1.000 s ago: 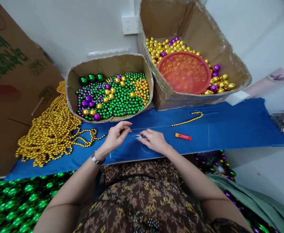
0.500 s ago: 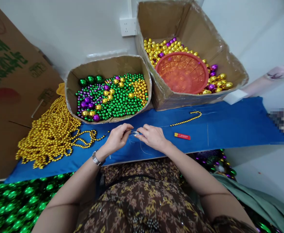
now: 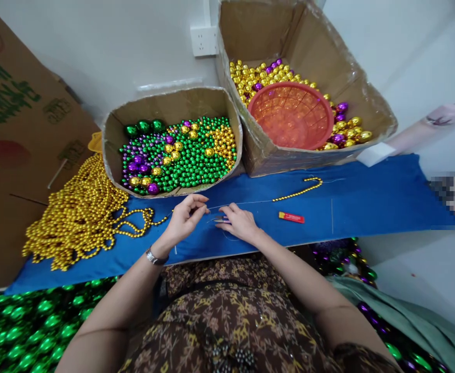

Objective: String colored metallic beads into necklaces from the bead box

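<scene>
My left hand [image 3: 184,220] hovers over the blue cloth [image 3: 367,202], fingers pinched on a thin clear thread [image 3: 243,203] that runs right to a short strand of small gold beads [image 3: 297,190]. My right hand [image 3: 239,223] lies close beside it, fingers curled around a small silver tool [image 3: 221,220], perhaps a needle or snips; I cannot make it out. A big heap of strung gold beads [image 3: 75,217] lies to the left, its tail reaching toward my left hand.
A cardboard box of green, purple and gold beads [image 3: 176,150] stands behind my hands. A larger box [image 3: 308,150] holds gold and purple balls and an orange basket [image 3: 291,114]. A red lighter [image 3: 291,217] lies right of my hands. Green beads [image 3: 25,326] fill the lower left.
The hands came together at the thread half a second ago and have drawn slightly apart again; the left hand's fingers lifted a little. The beads and the lighter have not moved.
</scene>
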{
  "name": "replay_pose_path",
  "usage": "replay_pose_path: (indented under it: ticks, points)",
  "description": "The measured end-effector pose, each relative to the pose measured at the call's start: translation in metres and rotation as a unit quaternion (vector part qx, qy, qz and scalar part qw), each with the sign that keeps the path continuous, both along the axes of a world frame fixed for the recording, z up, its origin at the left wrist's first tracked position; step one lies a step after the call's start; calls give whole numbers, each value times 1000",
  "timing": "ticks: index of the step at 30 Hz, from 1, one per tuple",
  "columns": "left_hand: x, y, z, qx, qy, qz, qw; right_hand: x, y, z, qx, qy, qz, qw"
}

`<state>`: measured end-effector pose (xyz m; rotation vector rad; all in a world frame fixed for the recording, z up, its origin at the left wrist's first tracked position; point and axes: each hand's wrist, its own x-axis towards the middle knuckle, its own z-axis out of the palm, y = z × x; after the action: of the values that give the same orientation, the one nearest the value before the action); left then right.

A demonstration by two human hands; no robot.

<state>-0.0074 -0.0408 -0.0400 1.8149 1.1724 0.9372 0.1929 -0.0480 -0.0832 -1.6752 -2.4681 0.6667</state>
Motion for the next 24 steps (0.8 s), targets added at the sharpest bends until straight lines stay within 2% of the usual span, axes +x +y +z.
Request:
replay_pose_path:
  ticks: [3,5,7,10,12,14,16,18,20,24]
  points:
    - [-1,1,-1,-29,-34,6,999,-4,2,-8,-26,21,20,999]
    - [-2,2,-1,-40,-43,9,998,4,0,-6,-36,35,47,998]
    - [-4,4,-3,-46,-46,10,998,24,-6,1,-47,54,78,994]
    - [-3,5,-6,-47,-42,3,998,68,-21,19,-69,69,120,988]
    - [-1,4,-8,-47,-35,-8,998,101,-36,31,-96,17,126,987]
    - [3,3,-11,-48,-24,-20,998,129,-51,41,-136,-86,105,981]
    - [7,2,-13,-51,-20,-30,998,151,-65,47,-179,-205,50,961]
    - [11,0,-13,-61,-34,-37,997,165,-74,52,-202,-283,-7,937]
    - [15,-1,-14,-81,-60,-40,994,170,-79,54,-190,-297,-37,935]
    - [24,-3,-19,-116,-77,-44,989,151,-74,46,-76,-187,-42,979]
